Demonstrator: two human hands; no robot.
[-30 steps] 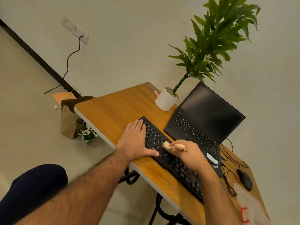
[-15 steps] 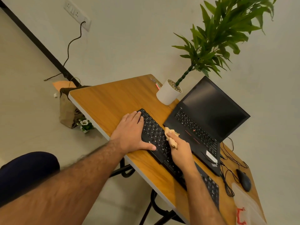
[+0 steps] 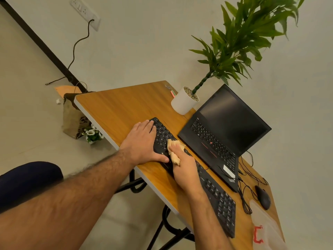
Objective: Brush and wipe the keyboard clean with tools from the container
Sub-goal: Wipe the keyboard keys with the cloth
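Cloth on the keys

My right hand (image 3: pixel 185 170) curls tight round a tan cloth (image 3: pixel 173 150), pressing it onto the keyboard (image 3: pixel 221 201). My left hand (image 3: pixel 142 141) lies flat, fingers straight, on the keyboard's far end, just beside the cloth.

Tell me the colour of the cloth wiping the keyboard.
Pale tan or beige, seen in the head view: the cloth is bunched in the right hand.

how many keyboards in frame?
2: the standalone black keyboard near the desk's front edge under both hands, and the open laptop's built-in keyboard behind it.
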